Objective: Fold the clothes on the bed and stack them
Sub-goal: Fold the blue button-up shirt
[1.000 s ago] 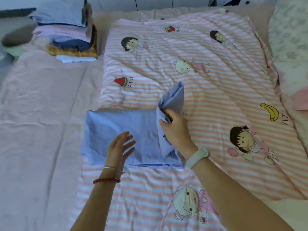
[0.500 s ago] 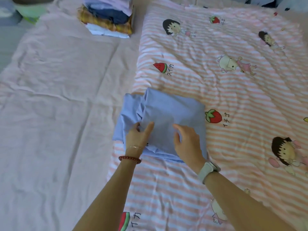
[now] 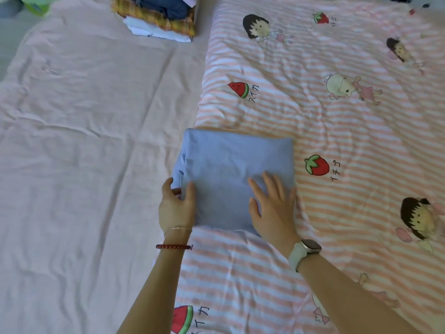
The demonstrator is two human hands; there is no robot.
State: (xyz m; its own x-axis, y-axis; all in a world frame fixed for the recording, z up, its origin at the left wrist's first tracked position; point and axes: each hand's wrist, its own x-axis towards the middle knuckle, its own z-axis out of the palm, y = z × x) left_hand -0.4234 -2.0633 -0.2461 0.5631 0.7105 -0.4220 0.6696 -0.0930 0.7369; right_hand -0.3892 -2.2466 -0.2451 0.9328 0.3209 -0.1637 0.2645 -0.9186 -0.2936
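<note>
Covering most of what I see, a plain pink sheet (image 3: 79,145) spreads across the left side of the bed, creased in long lines. Beside it on the right lies a pink-and-white striped quilt (image 3: 342,131), printed with cartoon children, watermelon slices and strawberries. At the far edge of the sheet, well apart from my hands, sits a stack of folded clothes (image 3: 159,19), a yellow checked piece and a white one showing near its bottom, the top cut off by the frame. Close in front of me, a folded blue garment (image 3: 231,169) lies as a neat rectangle on the quilt's left edge, its left side reaching over onto the sheet. A printed strawberry (image 3: 316,165) sits just beside its right side. My right hand (image 3: 274,208) lies flat on the garment's near right corner, fingers straight and slightly spread, a pale watch (image 3: 304,253) on the wrist. My left hand (image 3: 177,206) grips the near left corner, thumb on top and fingers curled around the edge. A red bead bracelet (image 3: 173,247) circles that wrist.
</note>
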